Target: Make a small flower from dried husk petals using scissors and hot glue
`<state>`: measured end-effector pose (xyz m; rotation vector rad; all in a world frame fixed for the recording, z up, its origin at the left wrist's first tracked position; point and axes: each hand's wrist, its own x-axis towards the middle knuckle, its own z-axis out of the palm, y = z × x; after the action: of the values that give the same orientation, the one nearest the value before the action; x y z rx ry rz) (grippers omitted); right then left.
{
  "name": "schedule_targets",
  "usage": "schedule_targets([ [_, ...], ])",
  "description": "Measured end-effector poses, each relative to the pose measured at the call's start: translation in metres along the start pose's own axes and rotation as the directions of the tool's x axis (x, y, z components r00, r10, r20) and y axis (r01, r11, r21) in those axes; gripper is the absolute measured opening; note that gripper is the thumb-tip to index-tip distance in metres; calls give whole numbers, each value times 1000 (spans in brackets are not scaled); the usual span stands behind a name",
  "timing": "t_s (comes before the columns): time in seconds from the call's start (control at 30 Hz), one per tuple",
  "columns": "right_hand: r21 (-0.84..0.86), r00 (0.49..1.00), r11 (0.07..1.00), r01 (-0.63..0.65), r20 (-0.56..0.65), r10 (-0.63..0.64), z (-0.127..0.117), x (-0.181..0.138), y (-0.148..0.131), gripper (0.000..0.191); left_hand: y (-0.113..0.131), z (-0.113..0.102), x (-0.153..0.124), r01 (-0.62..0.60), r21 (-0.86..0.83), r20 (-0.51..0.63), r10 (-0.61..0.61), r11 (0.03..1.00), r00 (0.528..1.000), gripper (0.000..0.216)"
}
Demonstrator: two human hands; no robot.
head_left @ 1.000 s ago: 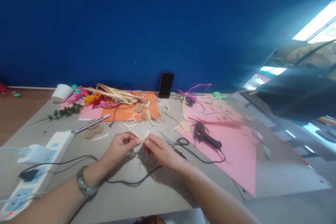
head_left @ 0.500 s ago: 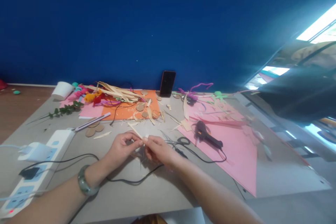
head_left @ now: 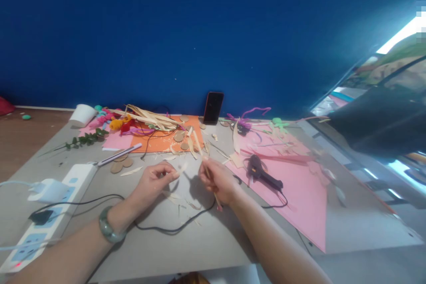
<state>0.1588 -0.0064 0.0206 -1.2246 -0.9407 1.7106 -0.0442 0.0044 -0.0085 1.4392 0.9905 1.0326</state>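
My left hand [head_left: 157, 183], with a jade-green bangle [head_left: 108, 226] on its wrist, pinches a small pale strip of dried husk [head_left: 182, 168] between thumb and fingertips. To the right, my right hand [head_left: 218, 179] is closed round a thin pale stick [head_left: 197, 143]. The stick tilts with its upper end toward the wall, and its lower end, with a reddish tip, comes out below the fist. Husk scraps [head_left: 173, 195] lie on the table between and below the hands. Of the scissors, only a bit of black handle [head_left: 237, 179] shows behind my right hand.
A black glue gun [head_left: 264, 173] lies on pink paper [head_left: 299, 199], its cord crossing the table. A white power strip [head_left: 78, 177] is at left. Farther back are a husk bundle [head_left: 153, 117], orange paper [head_left: 159, 142], a phone [head_left: 213, 107] and a white cup [head_left: 82, 114].
My hands have moved apart. The stick, earlier between both hands, is now in my right hand alone and more upright, while my left hand holds a husk strip.
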Motion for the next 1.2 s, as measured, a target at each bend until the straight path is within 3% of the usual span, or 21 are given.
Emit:
schedule_targets([
  [0.13, -303, 992, 952, 47, 125, -9, 13, -3, 16, 41, -6, 5, -3, 50, -10, 26, -50, 999, 998, 21],
  [0.23, -424, 983, 899, 114, 179, -40, 20, -4, 24, 46, -11, 6, -4, 95, -15, 31, -95, 995, 995, 22],
  [0.47, -519, 980, 833, 192, 146, -135, 16, -1, 27, 46, -4, 5, -4, -43, 29, 27, 42, 999, 999, 21],
  [0.63, -436, 946, 850, 297, 257, -198, 21, -2, 29, 46, -5, 6, -4, 17, 90, -13, -16, 996, 1000, 20],
  [0.97, -328, 985, 942, 73, 171, -17, 20, -1, 31, 50, -3, 8, -5, 62, 101, 0, -62, 993, 998, 25],
  [1.2, -134, 970, 984, -114, 200, 140, 19, -2, 28, 48, 8, 6, -5, 0, 116, 44, -5, 993, 999, 24],
])
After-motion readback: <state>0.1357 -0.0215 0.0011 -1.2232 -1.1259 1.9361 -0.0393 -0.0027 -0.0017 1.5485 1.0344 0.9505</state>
